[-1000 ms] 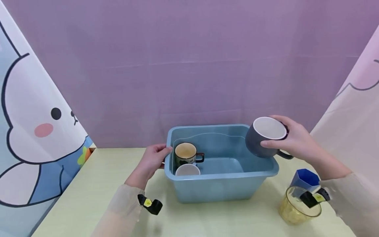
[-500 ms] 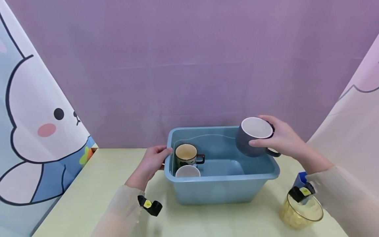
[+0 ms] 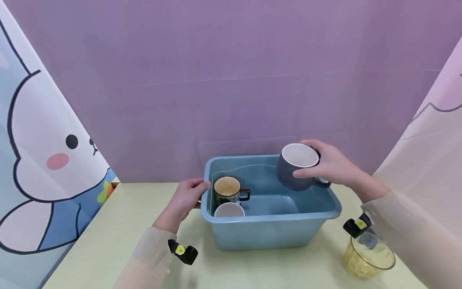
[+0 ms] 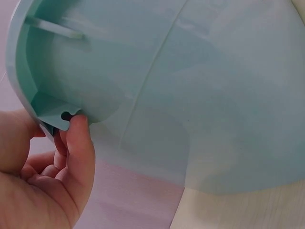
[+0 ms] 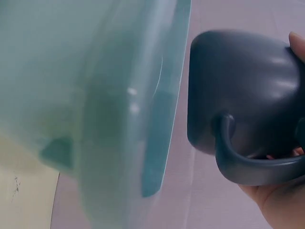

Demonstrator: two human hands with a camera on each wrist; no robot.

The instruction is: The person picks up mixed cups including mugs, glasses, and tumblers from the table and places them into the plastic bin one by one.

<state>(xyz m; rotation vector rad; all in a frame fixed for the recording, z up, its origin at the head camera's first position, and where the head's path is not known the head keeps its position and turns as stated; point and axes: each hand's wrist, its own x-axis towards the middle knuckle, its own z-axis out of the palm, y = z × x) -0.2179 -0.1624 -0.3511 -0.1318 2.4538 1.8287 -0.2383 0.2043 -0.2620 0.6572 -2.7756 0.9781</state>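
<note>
My left hand (image 3: 185, 196) pinches the left rim of a blue plastic basin (image 3: 267, 235); the left wrist view has its fingers curled under the rim. My right hand (image 3: 330, 164) grips a dark grey mug (image 3: 294, 178) with a white inside, thumb on the near side. The mug is upright, a little tilted, over the right part of the basin, its handle (image 5: 238, 167) pointing right. At the basin's left end stand a patterned mug (image 3: 226, 186) with a brown handle and a white cup (image 3: 229, 210), partly hidden by the front wall.
On the pale table (image 3: 144, 216), right of the basin, stands a yellow transparent glass (image 3: 364, 261). A blue cup (image 3: 368, 240) behind it is mostly hidden by the right wrist and its camera. A purple cloth (image 3: 231, 80) hangs behind the basin.
My right hand has carried the grey mug leftward, from the basin's right rim to over its inside. The right forearm now covers most of the blue cup. My left hand stays on the rim.
</note>
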